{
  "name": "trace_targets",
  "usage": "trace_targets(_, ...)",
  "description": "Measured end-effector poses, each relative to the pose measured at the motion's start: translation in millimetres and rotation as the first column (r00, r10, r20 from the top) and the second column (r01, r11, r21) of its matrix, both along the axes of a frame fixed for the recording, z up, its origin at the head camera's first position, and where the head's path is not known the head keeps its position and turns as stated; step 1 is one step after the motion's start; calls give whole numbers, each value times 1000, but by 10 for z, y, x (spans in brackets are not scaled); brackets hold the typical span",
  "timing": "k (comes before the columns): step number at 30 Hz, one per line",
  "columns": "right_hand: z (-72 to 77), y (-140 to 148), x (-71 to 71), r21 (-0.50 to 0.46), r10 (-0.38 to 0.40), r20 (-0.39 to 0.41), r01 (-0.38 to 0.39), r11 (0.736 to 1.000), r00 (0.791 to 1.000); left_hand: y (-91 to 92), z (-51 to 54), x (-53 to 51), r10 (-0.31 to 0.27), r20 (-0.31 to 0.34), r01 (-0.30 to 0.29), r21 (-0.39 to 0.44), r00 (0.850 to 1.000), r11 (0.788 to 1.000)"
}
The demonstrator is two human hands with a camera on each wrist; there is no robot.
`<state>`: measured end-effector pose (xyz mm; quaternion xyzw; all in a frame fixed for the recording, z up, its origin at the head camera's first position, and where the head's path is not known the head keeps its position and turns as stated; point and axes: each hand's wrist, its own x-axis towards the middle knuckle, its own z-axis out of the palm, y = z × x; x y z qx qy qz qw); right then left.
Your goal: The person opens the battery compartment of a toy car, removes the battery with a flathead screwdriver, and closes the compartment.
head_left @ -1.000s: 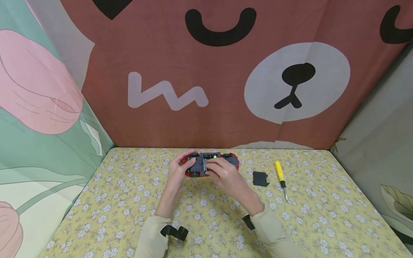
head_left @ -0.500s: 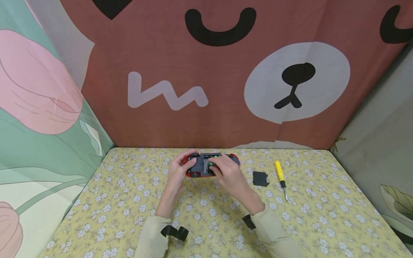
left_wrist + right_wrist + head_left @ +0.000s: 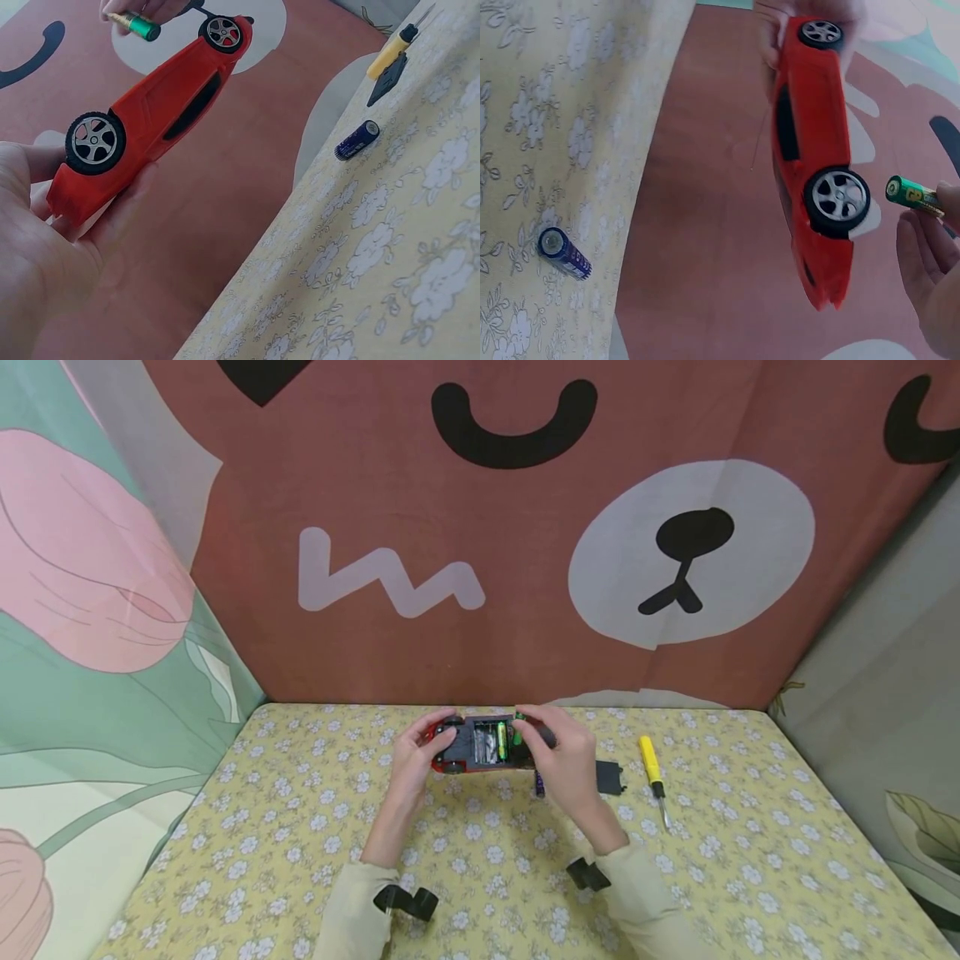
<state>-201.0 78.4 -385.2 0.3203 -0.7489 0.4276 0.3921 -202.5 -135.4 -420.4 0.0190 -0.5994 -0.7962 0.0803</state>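
My left hand (image 3: pixel 411 758) grips one end of a red toy car (image 3: pixel 821 112), held above the table with its dark underside up in the head view. The battery compartment (image 3: pixel 486 743) lies open, and one green battery (image 3: pixel 502 741) sits in it. Just right of it, my right hand (image 3: pixel 566 756) pinches another green battery (image 3: pixel 911 193) between thumb and fingers, apart from the car in both wrist views. A dark blue battery (image 3: pixel 357 140) lies on the table below; my right hand partly covers it in the head view.
To the right lie a black battery cover (image 3: pixel 609 777), partly behind my right hand, and a yellow-handled screwdriver (image 3: pixel 650 767). A floral cloth covers the table (image 3: pixel 480 877). A printed curtain (image 3: pixel 517 660) stands at the table's far edge.
My right hand has moved off the compartment to the right, now with a green battery in its fingers. The dark blue battery has come into sight. My left hand and the car stay put.
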Motion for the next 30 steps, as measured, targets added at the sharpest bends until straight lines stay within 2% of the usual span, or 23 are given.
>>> trace_targets(5,40,82,-11,-126,32,116,-17,992,993,1,4,5,-7,-2,7,7,1000,1000)
trace_targets(10,73,157,-31,-228,80,181,-37,973,980,-4,0,4,-1,4,1,-3,1000,1000)
trace_targets(17,123,260,-54,-373,187,294,-67,925,937,-10,1,-4,-4,12,4,6,1000,1000)
trace_targets(25,150,366,-93,-426,182,355,-14,905,917,-21,-7,7,-5,-12,5,-3,1000,1000)
trace_targets(30,150,407,-107,-456,195,397,8,890,897,-30,-9,20,-2,-10,2,5,1000,1000)
